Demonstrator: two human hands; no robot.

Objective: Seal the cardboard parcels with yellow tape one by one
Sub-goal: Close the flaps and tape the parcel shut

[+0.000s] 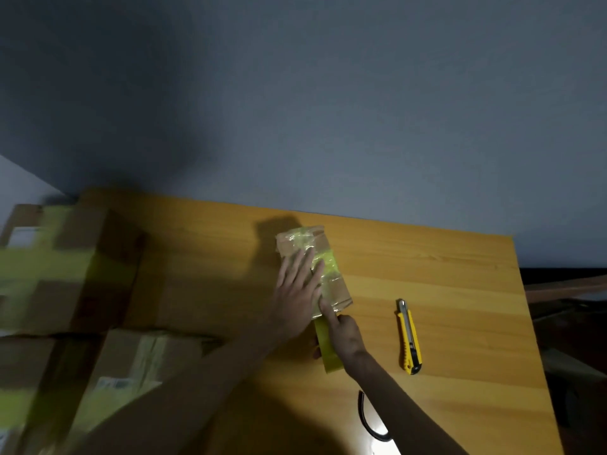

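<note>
A small cardboard parcel [338, 292] wrapped in clear film lies on the wooden table [460, 274], with a strip of yellow tape [328, 261] running along its top. My left hand [297, 290] lies flat on the parcel with straight fingers. My right hand [345, 333] grips the yellow tape roll [326, 351] just in front of the parcel's near end. Its index finger is stretched out and presses the tape at that near edge. Part of the roll is hidden under the hand.
A yellow utility knife [409, 336] lies on the table right of the parcel. Several larger cardboard boxes [65, 270] with yellow tape are stacked at the left, blurred. A dark curved object [369, 418] lies near the front edge. A grey wall stands behind the table.
</note>
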